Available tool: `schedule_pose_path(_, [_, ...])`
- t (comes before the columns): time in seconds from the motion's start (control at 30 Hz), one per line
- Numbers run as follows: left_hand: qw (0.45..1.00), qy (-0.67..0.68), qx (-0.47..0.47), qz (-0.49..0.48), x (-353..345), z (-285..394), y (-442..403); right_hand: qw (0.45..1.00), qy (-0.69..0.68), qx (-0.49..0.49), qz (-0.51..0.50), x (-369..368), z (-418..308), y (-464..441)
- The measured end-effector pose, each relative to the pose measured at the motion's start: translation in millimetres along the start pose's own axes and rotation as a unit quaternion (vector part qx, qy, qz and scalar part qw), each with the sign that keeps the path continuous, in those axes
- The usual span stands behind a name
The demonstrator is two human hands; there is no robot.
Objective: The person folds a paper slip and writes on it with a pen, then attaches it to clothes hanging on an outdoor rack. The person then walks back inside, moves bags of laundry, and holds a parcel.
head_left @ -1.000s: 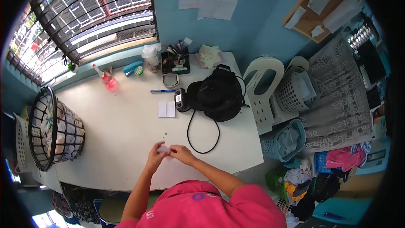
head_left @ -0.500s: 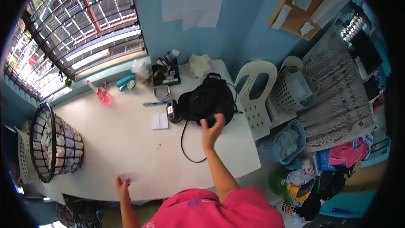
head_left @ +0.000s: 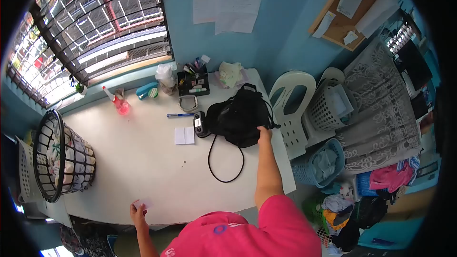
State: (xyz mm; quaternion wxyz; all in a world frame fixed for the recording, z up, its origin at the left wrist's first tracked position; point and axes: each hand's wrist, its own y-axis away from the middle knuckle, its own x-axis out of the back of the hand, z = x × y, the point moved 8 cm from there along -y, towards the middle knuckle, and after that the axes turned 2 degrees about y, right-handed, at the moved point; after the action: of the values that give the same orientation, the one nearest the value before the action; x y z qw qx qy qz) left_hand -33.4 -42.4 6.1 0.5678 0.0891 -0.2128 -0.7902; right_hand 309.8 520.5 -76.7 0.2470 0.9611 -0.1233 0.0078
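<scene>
Near the table's front edge, my left hand (head_left: 138, 212) pinches a small pale pink paper (head_left: 142, 204). My right hand (head_left: 264, 134) is at the lower right side of a black bag (head_left: 240, 116), its fingertips closed against the fabric. A black cap-like piece and a small grey-black device (head_left: 200, 124) lie at the bag's left. A black cord (head_left: 210, 164) loops below them. White folded paper (head_left: 184, 135) and a blue pen (head_left: 180, 115) lie left of the device.
A black wire basket of cloths (head_left: 64, 157) stands at the table's (head_left: 114, 171) left. Along the back are a red spray bottle (head_left: 122, 106), a blue stapler-like item (head_left: 146, 90) and a black organizer (head_left: 193, 82). White chairs (head_left: 291, 109) and laundry baskets (head_left: 328, 162) are at right.
My hands were together over the pink paper; they have parted. The left moved left with the paper, while the right reached up and right to the bag's side.
</scene>
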Motion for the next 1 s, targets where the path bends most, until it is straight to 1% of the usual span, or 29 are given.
schedule_pose_path(0.03, [1.0,0.0,0.005,0.004,0,-1,-1,0.998,-0.062,-0.031,-0.006,6,5,-3])
schedule_pose_path(0.1, [1.0,0.005,0.008,0.008,1,-1,-1,0.987,-0.133,0.025,-0.088,13,-9,3])
schedule_pose_path(0.17, [1.0,0.003,0.007,0.006,5,-4,-2,0.984,-0.149,0.024,-0.1,35,-16,12])
schedule_pose_path(0.2, [1.0,0.001,0.002,0.0,5,-5,-3,0.985,-0.148,0.011,-0.084,48,-13,12])
schedule_pose_path(0.3, [1.0,0.001,0.016,-0.004,6,-13,-5,0.984,-0.154,-0.008,-0.09,74,-4,21])
schedule_pose_path(0.43, [1.0,-0.004,0.026,-0.006,-4,-8,-4,0.985,-0.145,0.001,-0.091,82,-5,28])
schedule_pose_path(0.5, [1.0,0.0,0.024,-0.016,-11,-1,-3,0.982,-0.143,0.044,-0.119,68,-15,30])
schedule_pose_path(0.53, [1.0,0.0,0.023,-0.012,-11,0,-4,0.981,-0.143,0.041,-0.123,58,-14,30])
schedule_pose_path(0.6, [1.0,-0.013,0.018,-0.017,-12,-2,-8,0.99,-0.111,0.047,-0.073,38,-11,26])
schedule_pose_path(0.63, [1.0,-0.003,0.015,0.007,-8,-2,-7,0.989,-0.106,0.043,-0.098,20,-13,28])
schedule_pose_path(0.7, [0.999,-0.003,0.003,-0.032,-12,-1,-1,0.974,-0.155,0.057,-0.152,-10,-19,40])
schedule_pose_path(0.8, [1.0,0.026,-0.004,-0.004,-6,6,13,0.968,-0.139,0.053,-0.204,-51,-18,45])
schedule_pose_path(0.83, [0.999,0.037,-0.01,0.023,1,8,20,0.967,-0.131,0.061,-0.211,-60,-17,44])
schedule_pose_path(0.9, [0.997,0.067,-0.007,0.026,8,10,30,0.972,-0.107,0.051,-0.204,-70,-13,42])
schedule_pose_path(0.97, [0.995,0.086,-0.012,0.05,22,12,45,0.983,-0.076,0.064,-0.152,-66,-14,44])
schedule_pose_path(1.0, [0.993,0.089,-0.021,0.076,32,14,53,0.987,-0.041,0.119,-0.097,-57,-20,48])
